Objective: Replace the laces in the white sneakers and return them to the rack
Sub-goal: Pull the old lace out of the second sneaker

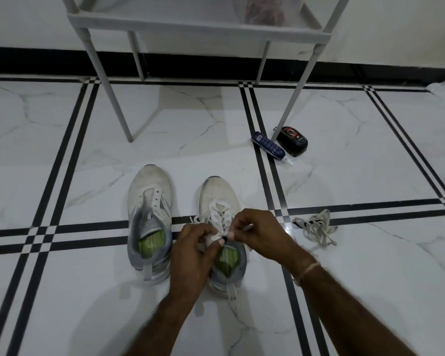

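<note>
Both forearms reach forward and the hands meet over one white sneaker (216, 194). The left hand (190, 247) has its curled fingers and thumb pinching the white lace (218, 214) near the top eyelets. The right hand (257, 229) pinches the same lace from the other side. Just left of the fingers stands the second sneaker (149, 191), its green insole showing. Right of them, loose laces (314, 227) lie on the marble floor (88, 278). Beyond the fingers, the rack (198, 29) holds a clear bag (265, 11), and a blue bottle (267, 146) and a black tin (293, 141) lie by its leg.
</note>
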The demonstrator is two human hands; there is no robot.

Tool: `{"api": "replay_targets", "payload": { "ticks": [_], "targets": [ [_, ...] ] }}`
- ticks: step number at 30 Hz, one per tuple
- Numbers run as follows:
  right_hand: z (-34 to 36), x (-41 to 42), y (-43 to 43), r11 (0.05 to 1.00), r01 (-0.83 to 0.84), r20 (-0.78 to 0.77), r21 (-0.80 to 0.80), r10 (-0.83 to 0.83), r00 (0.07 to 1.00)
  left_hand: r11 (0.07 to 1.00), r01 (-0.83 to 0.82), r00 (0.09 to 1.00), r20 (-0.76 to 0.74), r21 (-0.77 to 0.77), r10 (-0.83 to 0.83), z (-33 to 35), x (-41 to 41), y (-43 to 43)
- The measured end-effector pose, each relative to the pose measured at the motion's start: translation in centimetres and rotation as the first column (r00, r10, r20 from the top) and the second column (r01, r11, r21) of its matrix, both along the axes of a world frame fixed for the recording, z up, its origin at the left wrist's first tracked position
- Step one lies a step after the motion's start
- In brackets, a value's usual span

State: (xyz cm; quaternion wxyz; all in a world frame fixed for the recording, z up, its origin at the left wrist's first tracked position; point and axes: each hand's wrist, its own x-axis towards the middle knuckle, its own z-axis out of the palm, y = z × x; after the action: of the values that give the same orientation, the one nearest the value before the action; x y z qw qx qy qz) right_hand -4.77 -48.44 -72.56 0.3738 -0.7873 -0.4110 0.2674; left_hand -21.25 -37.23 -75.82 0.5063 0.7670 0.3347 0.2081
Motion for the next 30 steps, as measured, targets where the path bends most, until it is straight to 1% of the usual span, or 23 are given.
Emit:
{"api": "replay_targets", "payload": {
  "ticks": [4,8,10,12,13,14,15,16,17,18,19,23,26,28,30],
  "targets": [
    [0.8,0.8,0.5,0.996,-0.014,-0.112,-0.093,0.004,0.994,0.999,0.033,0.999,-0.031,0.033,-0.032,0.2,0.1,0.1],
    [0.9,1.2,0.7,0.99,-0.034,-0.176,-0.135,0.01,0.984,0.981,0.09,0.994,-0.071,0.17,-0.079,1.0,0.9,0.0],
    [0.8,1.1,0.6,0.994,0.035,-0.268,-0.107,-0.062,0.962,0.972,0.11,0.992,-0.08,0.206,-0.095,1.3,1.3,0.2],
    [0.7,0.9,0.6,0.99,0.111,-0.337,-0.086,-0.134,0.932,0.973,0.115,0.992,-0.079,0.201,-0.101,1.0,1.6,0.4],
    [0.7,0.8,0.7,0.987,0.133,-0.357,-0.085,-0.155,0.921,0.984,0.091,0.994,-0.07,0.155,-0.081,0.7,1.7,0.4],
    [0.7,0.7,0.8,0.986,0.139,-0.375,-0.093,-0.164,0.912,0.998,0.038,0.997,-0.064,0.042,-0.035,0.8,1.7,0.3],
    [0.8,0.5,1.0,0.984,0.14,-0.396,-0.107,-0.171,0.902,0.992,-0.026,0.998,-0.06,-0.124,0.019,0.9,1.9,0.2],
    [0.8,0.3,1.4,0.983,0.135,-0.422,-0.125,-0.175,0.89,0.953,-0.077,0.996,-0.055,-0.292,0.064,1.0,1.9,0.3],
    [0.7,0.2,1.5,0.979,0.136,-0.446,-0.151,-0.19,0.875,0.9,-0.09,0.996,-0.042,-0.427,0.08,1.2,2.0,0.3],
    [0.7,0.2,1.8,0.975,0.133,-0.462,-0.18,-0.203,0.863,0.866,-0.085,0.996,-0.033,-0.493,0.079,1.2,2.1,0.5],
    [0.6,0.2,2.0,0.97,0.128,-0.472,-0.207,-0.213,0.855,0.86,-0.066,0.998,-0.029,-0.506,0.059,1.3,2.0,0.6],
    [0.4,0.6,2.1,0.967,0.098,-0.496,-0.237,-0.207,0.843,0.922,0.024,0.998,-0.037,-0.386,-0.041,0.9,1.4,0.9],
    [0.1,0.8,2.0,0.966,0.106,-0.49,-0.236,-0.212,0.846,0.977,0.109,0.988,-0.084,-0.185,-0.127,1.0,1.2,0.8],
    [0.2,0.7,2.1,0.968,0.101,-0.478,-0.229,-0.202,0.855,0.982,0.172,0.979,-0.1,-0.075,-0.179,1.3,1.1,0.8],
    [0.6,0.8,1.8,0.976,0.072,-0.468,-0.205,-0.162,0.869,0.977,0.207,0.974,-0.082,-0.046,-0.211,1.5,1.2,0.9]
  ]
}}
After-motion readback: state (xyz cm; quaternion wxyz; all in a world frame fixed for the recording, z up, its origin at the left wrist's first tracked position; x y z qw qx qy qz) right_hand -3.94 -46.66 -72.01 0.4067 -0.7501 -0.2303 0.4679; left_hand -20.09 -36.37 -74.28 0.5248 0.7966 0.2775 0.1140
